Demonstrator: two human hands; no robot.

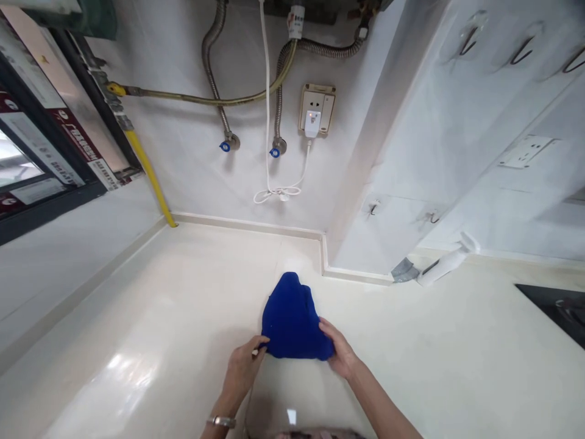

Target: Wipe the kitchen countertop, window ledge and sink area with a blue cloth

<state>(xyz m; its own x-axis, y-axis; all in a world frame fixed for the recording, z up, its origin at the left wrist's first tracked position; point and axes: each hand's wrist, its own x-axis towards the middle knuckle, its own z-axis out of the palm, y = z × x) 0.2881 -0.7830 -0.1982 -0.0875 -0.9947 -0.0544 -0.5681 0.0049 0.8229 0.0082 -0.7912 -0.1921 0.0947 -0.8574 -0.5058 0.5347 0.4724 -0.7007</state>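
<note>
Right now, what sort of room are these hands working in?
Likely a kitchen: a pale countertop under the blue cloth, a yellow pipe, perhaps for gas, and what looks like a black hob at the right edge.

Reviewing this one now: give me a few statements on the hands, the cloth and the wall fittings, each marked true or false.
1. The left hand and the right hand both touch the blue cloth. True.
2. A metal band is worn on the right wrist. False: it is on the left wrist.
3. The white plug sits in the wall socket. True.
4. The yellow pipe is on the right side of the picture. False: it is on the left.
5. The blue cloth hangs from a wall hook. False: it is at the pale surface, between the hands.
</note>
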